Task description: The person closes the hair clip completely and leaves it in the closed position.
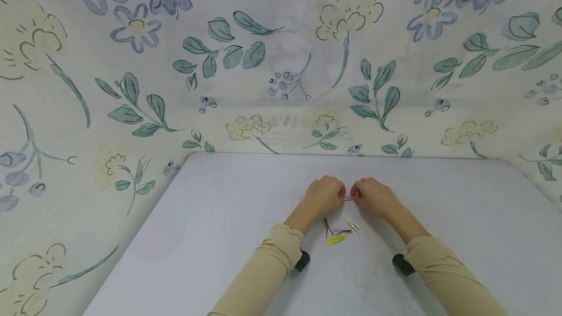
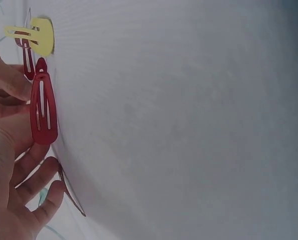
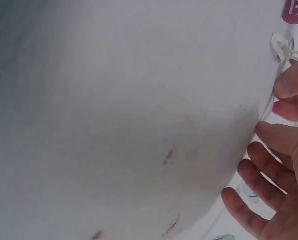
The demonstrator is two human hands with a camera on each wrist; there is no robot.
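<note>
A small pink hair clip (image 1: 349, 198) spans the narrow gap between the two hands. My left hand (image 1: 325, 196) pinches its left end, while my right hand (image 1: 375, 198) has its fingertips on the right end. The fingers partly cover the clip. Nearer to me lie two dark red snap clips (image 1: 329, 227), a yellow clip (image 1: 336, 239) and a whitish clip (image 1: 353, 226). A red snap clip (image 2: 44, 110) looms large beside the left hand in the left wrist view; in the right wrist view the white clip (image 3: 279, 47) stands open above the fingers.
The white tabletop (image 1: 197, 238) stretches to both sides and bears faint brownish marks in front of the right hand. Behind it hangs a floral-patterned cloth (image 1: 290, 126). Dark wrist cameras (image 1: 403, 264) sit under the beige sleeves (image 1: 448, 267).
</note>
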